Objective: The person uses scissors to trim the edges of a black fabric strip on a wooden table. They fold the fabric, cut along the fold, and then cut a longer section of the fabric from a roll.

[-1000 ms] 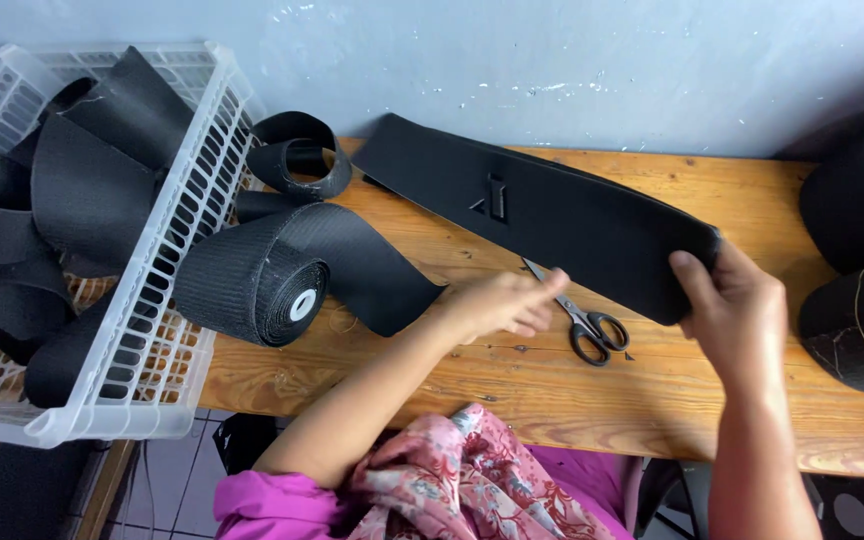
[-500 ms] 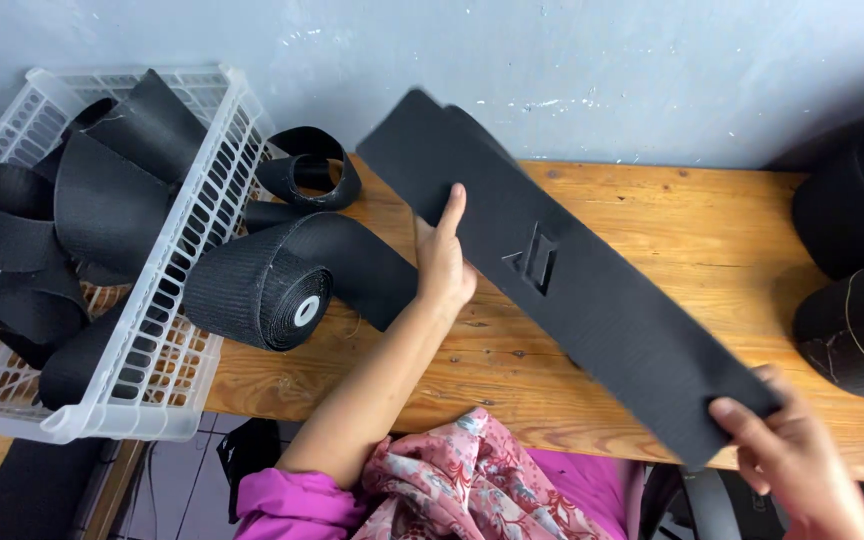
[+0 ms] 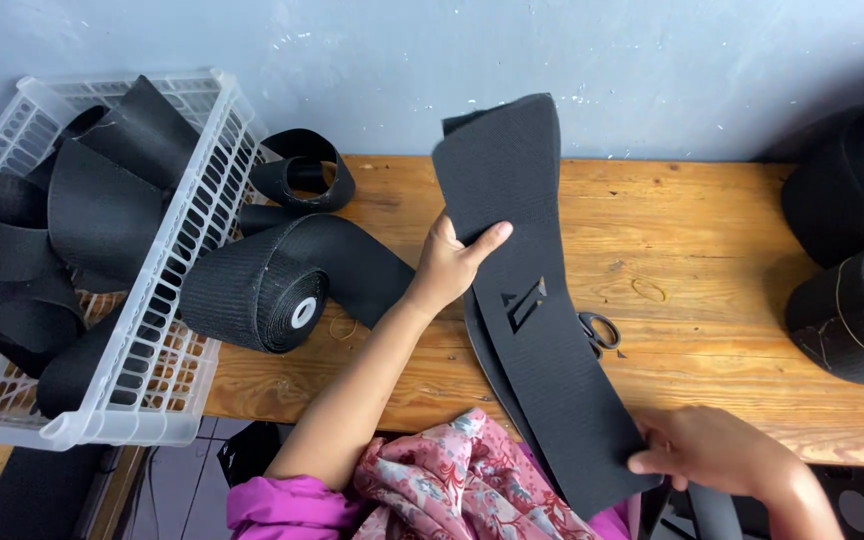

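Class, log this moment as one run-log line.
left hand: grips upper part of wide black elastic strip | right hand: pinches its lower end | scissors: partly hidden, on wooden table

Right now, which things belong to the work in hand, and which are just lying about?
In hand:
black elastic panel, held by left hand and right hand

Lying about:
scissors
elastic roll
white basket of black strips
large black rolls
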